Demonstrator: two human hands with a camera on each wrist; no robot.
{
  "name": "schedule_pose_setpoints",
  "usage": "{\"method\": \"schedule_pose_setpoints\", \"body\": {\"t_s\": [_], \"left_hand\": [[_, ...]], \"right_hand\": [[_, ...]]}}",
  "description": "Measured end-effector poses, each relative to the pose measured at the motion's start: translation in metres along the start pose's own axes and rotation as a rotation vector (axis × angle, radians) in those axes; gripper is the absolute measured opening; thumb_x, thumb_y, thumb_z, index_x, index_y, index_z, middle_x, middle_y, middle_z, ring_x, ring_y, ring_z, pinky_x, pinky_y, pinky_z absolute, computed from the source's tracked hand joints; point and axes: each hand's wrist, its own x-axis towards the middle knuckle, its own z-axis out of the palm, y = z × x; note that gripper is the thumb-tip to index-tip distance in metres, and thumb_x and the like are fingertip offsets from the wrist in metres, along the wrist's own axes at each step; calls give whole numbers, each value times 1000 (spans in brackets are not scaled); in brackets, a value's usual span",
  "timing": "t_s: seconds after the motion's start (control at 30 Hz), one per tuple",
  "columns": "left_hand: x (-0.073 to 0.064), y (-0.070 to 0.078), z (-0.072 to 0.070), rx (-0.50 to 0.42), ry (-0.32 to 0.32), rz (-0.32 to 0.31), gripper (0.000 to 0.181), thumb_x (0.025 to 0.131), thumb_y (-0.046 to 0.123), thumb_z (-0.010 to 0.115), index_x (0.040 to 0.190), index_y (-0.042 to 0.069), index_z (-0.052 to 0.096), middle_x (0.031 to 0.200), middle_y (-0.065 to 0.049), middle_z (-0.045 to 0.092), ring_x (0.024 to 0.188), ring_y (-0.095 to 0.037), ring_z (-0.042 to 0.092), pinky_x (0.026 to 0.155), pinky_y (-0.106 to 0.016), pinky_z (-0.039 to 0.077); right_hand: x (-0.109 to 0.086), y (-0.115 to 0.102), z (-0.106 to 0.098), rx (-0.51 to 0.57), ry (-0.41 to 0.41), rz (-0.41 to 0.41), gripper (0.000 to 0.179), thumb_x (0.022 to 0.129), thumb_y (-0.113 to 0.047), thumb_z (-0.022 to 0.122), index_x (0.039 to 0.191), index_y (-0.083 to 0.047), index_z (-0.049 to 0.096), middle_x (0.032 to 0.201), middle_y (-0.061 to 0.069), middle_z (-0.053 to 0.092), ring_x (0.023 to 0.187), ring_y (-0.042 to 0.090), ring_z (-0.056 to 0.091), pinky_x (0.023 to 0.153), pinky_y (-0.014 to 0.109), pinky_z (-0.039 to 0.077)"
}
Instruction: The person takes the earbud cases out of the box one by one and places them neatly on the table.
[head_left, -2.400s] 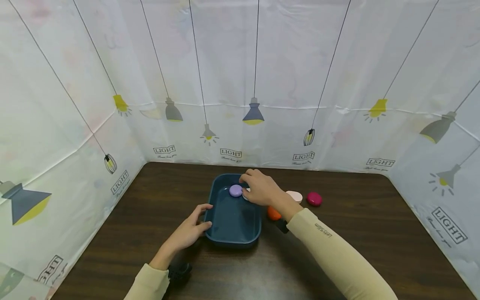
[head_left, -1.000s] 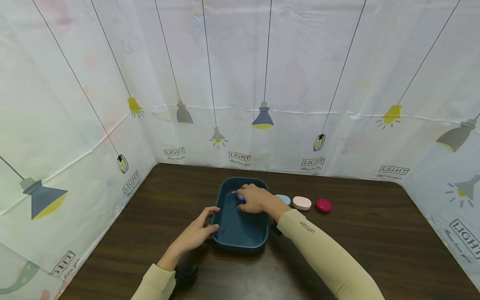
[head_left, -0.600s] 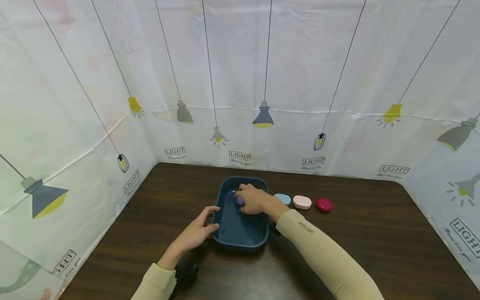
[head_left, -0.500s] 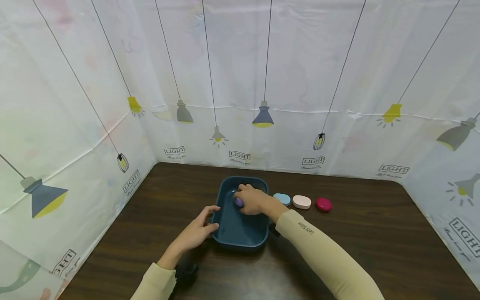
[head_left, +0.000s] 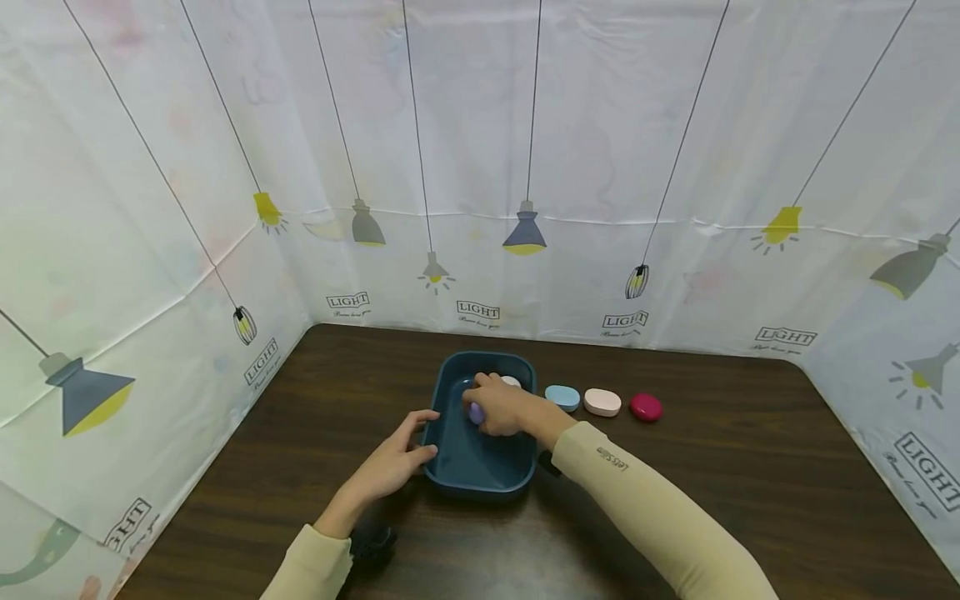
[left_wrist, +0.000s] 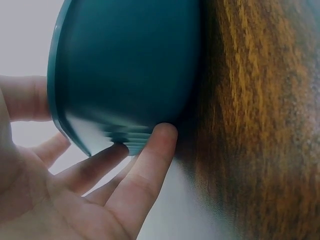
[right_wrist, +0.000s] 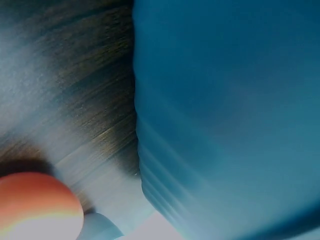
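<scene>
My left hand [head_left: 396, 456] holds the left side of a blue plastic tray [head_left: 480, 487]. In the left wrist view several fingers [left_wrist: 159, 150] press the tray's outer wall [left_wrist: 130, 60], while one digit crosses the rim. My right hand [head_left: 504, 406] reaches inside the tray and pinches a small rounded purple piece [head_left: 476, 413], partly covered by the fingers. Behind that hand a white piece [head_left: 511, 381] lies in the tray's back right, mostly hidden. The right wrist view shows only the tray's outside wall [right_wrist: 210, 110], not the hand.
Right of the tray, a light blue piece [head_left: 562, 397], a pale pink piece [head_left: 602, 402] and a crimson piece [head_left: 646, 407] line up on the dark wood table [head_left: 712, 483]. An orange piece [right_wrist: 37, 207] lies beside the tray, hidden in the head view. A printed curtain [head_left: 450, 125] encloses the table.
My right hand has taken hold of the purple piece and drawn it slightly toward the tray's front left. The white piece behind it has come into sight. My left hand stays on the tray.
</scene>
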Motion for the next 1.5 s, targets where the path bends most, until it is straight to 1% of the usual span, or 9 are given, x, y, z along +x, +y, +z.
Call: {"method": "schedule_pose_setpoints", "body": {"t_s": [0.27, 0.5, 0.77, 0.97, 1.1, 1.27, 1.5], "left_hand": [[2, -1, 0, -6, 2, 3, 51, 106, 13, 51, 154, 12, 34, 155, -25, 34, 111, -33, 63, 88, -46, 57], [3, -1, 0, 21, 9, -3, 50, 106, 14, 53, 153, 13, 36, 155, -24, 35, 113, -32, 64, 89, -45, 57], [3, -3, 0, 44, 19, -13, 50, 105, 14, 53, 152, 14, 36, 155, -24, 35, 111, -30, 64, 88, -45, 57], [1, -3, 1, 30, 20, -14, 50, 105, 13, 54, 152, 15, 37, 155, -24, 35, 111, -31, 64, 88, -46, 57], [0, -1, 2, 19, 24, -10, 50, 105, 13, 55, 152, 15, 37, 155, -25, 35, 110, -31, 64, 87, -48, 57], [2, -3, 2, 43, 25, -16, 49, 105, 14, 54, 152, 15, 37, 155, -24, 36, 110, -29, 64, 88, -46, 57], [3, -6, 2, 62, 33, -26, 49, 105, 13, 54, 152, 17, 38, 155, -24, 35, 112, -30, 63, 90, -47, 57]], "right_hand": [[-6, 1, -2, -5, -32, -36, 28, 93, -19, 73, 121, -23, 67, 121, 5, 54, 107, 22, 49, 91, 41, 50], [-14, -3, -6, 16, -73, -26, 30, 90, -22, 76, 118, -23, 66, 111, 2, 53, 97, 17, 53, 82, 34, 53], [-25, -8, -9, -2, -33, -47, 31, 87, -21, 77, 116, -23, 66, 112, 3, 51, 101, 19, 50, 81, 36, 54], [-36, -12, -12, 2, -15, -60, 32, 88, -23, 76, 118, -22, 66, 115, 4, 51, 103, 19, 49, 83, 36, 55], [-43, -14, -15, 18, 2, -66, 31, 87, -23, 77, 116, -23, 66, 115, 3, 51, 104, 19, 49, 84, 37, 55], [-53, -16, -19, 28, 29, -75, 29, 87, -22, 77, 114, -23, 65, 114, 2, 52, 105, 19, 48, 84, 36, 55], [-64, -18, -21, 27, 67, -77, 30, 87, -22, 77, 115, -23, 65, 117, 2, 52, 108, 19, 49, 83, 36, 56]]}}
